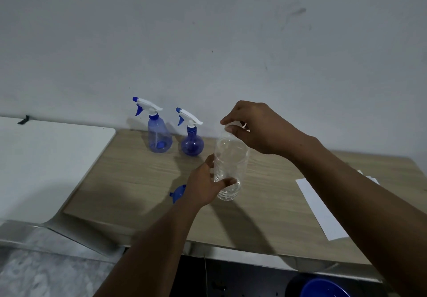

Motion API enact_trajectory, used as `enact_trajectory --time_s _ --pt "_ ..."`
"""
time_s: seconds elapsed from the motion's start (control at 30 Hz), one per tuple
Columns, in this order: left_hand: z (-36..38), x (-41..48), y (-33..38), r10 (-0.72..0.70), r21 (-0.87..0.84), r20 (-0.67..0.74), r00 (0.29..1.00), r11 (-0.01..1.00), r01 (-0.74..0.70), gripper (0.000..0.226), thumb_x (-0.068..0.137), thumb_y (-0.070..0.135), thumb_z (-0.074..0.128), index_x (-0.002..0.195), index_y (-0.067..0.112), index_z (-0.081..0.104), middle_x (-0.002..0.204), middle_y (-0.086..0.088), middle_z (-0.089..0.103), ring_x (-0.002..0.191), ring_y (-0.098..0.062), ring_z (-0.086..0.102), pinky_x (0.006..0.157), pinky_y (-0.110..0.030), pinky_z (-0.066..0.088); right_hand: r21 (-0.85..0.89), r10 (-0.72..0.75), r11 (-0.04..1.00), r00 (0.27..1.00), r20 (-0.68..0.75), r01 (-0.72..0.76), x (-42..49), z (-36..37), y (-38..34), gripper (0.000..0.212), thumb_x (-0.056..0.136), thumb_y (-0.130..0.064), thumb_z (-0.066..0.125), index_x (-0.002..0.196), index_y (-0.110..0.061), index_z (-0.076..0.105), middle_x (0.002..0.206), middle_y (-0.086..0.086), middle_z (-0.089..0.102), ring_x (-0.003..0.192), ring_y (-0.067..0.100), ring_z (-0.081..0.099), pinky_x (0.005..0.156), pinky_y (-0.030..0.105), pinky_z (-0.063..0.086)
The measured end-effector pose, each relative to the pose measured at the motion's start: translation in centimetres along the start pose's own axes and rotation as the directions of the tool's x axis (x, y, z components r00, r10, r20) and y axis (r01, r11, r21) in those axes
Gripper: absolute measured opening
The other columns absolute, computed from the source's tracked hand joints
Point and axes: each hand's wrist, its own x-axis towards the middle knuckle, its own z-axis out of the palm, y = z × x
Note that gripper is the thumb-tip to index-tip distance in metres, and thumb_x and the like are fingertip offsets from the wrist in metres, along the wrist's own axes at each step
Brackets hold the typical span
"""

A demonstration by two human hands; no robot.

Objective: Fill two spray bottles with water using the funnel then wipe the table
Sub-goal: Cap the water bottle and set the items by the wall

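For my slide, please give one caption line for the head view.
Left hand steadies a clear water bottle while right hand grips its cap; two blue spray bottles wait behind.

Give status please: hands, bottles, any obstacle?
Left hand grips clear bottle; right hand on its cap. Both spray bottles still capped. Funnel lying beside left hand. Nothing blocking.

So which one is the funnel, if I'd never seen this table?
Start at the wooden table against the white wall. Two blue spray bottles, a tall one and a round one, stand at its back. Come toward the near edge: the funnel is the small blue piece lying flat, half hidden behind the left hand. Unlike the bottles, it has no white trigger.
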Motion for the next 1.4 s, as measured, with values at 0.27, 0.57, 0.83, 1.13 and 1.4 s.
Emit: enact_trajectory --time_s 0.27,0.57,0.83,1.13,1.4 --pt "-0.2 0.0 0.0 0.001 -0.012 -0.006 1.0 1.0 -0.001 0.086 0.066 0.048 0.088 0.14 0.033 0.046 0.125 0.01 0.064 0.105 -0.011 0.065 0.091 -0.034 0.056 0.15 -0.025 0.988 0.994 -0.108 0.042 -0.7 1.0 1.0 0.023 0.096 -0.013 0.063 0.117 -0.016 0.073 0.111 -0.001 0.07 0.097 0.012 0.066 0.084 0.027 0.056" --pt "-0.1 0.1 0.2 0.006 -0.001 0.023 1.0 1.0 -0.006 0.085 0.066 0.05 0.087 0.139 0.034 0.046 0.125 0.011 0.064 0.106 -0.012 0.065 0.091 -0.034 0.056 0.123 0.067 0.991 0.993 -0.097 -0.055 -0.8 1.0 0.9 0.027 0.091 -0.026 0.072 0.116 -0.015 0.072 0.101 -0.001 0.064 0.092 0.02 0.065 0.083 0.041 0.057" --pt "0.1 0.3 0.2 0.016 0.007 0.047 0.999 1.0 -0.017 0.086 0.065 0.054 0.086 0.138 0.034 0.045 0.128 0.009 0.064 0.109 -0.015 0.065 0.095 -0.041 0.056 0.012 0.143 0.99 0.984 -0.102 -0.143 -1.0 1.5 0.6 0.048 0.089 -0.054 0.064 0.119 -0.016 0.064 0.11 0.0 0.064 0.099 0.016 0.06 0.083 0.027 0.045" --pt "0.3 0.3 0.3 0.02 -0.003 0.102 0.995 1.0 -0.02 0.086 0.063 0.054 0.088 0.137 0.034 0.047 0.128 0.013 0.063 0.105 -0.013 0.067 0.093 -0.04 0.057 0.276 0.304 0.931 0.928 -0.215 -0.241 -2.1 2.9 1.1 0.043 0.078 -0.054 0.075 0.099 -0.017 0.068 0.094 -0.008 0.07 0.089 0.01 0.065 0.076 0.028 0.053" --pt "0.7 0.0 0.0 0.0 -0.04 0.1 0.995 0.999 0.004 0.089 0.058 0.058 0.088 0.134 0.034 0.05 0.123 0.012 0.065 0.103 -0.011 0.069 0.092 -0.04 0.058 0.401 0.211 0.906 0.966 -0.148 -0.137 -3.5 4.0 1.7 0.036 0.098 -0.044 0.055 0.131 -0.03 0.059 0.115 -0.016 0.07 0.109 0.008 0.06 0.077 0.025 0.046"
